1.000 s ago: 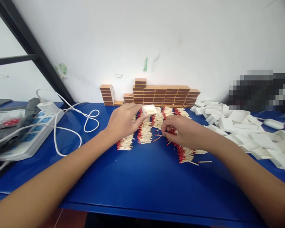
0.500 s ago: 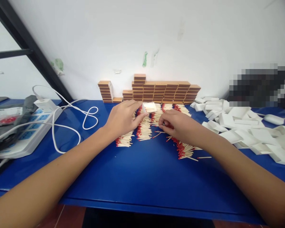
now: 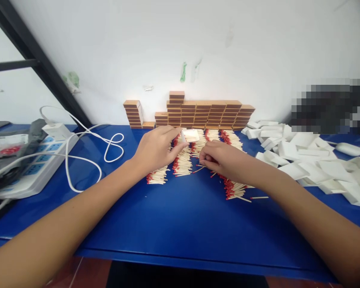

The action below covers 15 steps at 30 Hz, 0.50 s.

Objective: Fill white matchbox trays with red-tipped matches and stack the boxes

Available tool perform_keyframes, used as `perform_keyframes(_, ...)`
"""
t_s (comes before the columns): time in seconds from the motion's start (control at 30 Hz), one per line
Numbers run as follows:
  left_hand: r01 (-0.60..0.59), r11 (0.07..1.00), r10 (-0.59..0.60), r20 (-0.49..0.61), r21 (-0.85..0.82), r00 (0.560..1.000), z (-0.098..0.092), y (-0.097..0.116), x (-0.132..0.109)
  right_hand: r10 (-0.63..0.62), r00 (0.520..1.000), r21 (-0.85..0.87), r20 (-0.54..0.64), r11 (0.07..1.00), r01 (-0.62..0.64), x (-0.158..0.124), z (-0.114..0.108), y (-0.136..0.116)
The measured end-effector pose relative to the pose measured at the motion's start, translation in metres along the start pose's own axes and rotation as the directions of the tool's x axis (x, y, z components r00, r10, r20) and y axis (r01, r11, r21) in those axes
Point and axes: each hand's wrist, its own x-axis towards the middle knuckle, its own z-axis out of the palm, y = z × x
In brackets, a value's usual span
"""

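My left hand (image 3: 158, 147) grips the near-left end of a small white matchbox tray (image 3: 191, 136) between thumb and fingers, above the rows of matches. Pale sticks seem to lie inside the tray, though their number is unclear. Over the matches just right of it, my right hand (image 3: 216, 158) is closed in a pinch, its fingertips bent down; whatever lies between them is hidden. Red-headed matches (image 3: 183, 164) are spread in several rows under and around both hands. A nearer heap of matches (image 3: 235, 188) lies below my right wrist.
Stacked brown matchboxes (image 3: 202, 114) line the wall behind the matches. Many white trays (image 3: 312, 156) are piled at the right. On the left lie a power strip (image 3: 38, 168) and a looped white cable (image 3: 107, 149). The blue table (image 3: 180, 224) ends at a front edge.
The view has shifted very slightly. My right hand has moved a little left and stays pinched; my left hand keeps its hold on the tray.
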Motion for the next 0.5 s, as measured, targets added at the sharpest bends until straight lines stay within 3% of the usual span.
perform_keyframes(0.17, -0.007, 1.000, 0.006, -0.031, -0.009, 1.000, 0.001, -0.002, 0.000, 0.016, 1.000, -0.021, 0.002, 1.000, -0.016, 0.000, -0.001, 0.000)
perform_keyframes(0.33, -0.001, 1.000, 0.000, -0.057, -0.010, 0.998, 0.000, -0.001, 0.000, 0.132, 0.989, 0.085, -0.062, 0.988, -0.126, -0.012, -0.032, -0.011)
perform_keyframes(0.37, 0.006, 1.000, -0.006, -0.062, -0.007, 0.998, 0.000, -0.001, 0.000, 0.144, 0.989, 0.184, 0.012, 0.972, -0.144, -0.016, -0.038, -0.019)
perform_keyframes(0.43, 0.015, 1.000, -0.015, -0.068, -0.003, 0.998, 0.000, -0.001, 0.000, 0.037, 0.966, 0.352, 0.255, 0.927, -0.129, -0.023, -0.045, -0.035)
perform_keyframes(0.5, 0.015, 1.000, -0.016, -0.071, -0.003, 0.997, 0.000, -0.002, 0.000, -0.039, 0.931, 0.393, 0.363, 0.912, -0.115, -0.025, -0.042, -0.046)
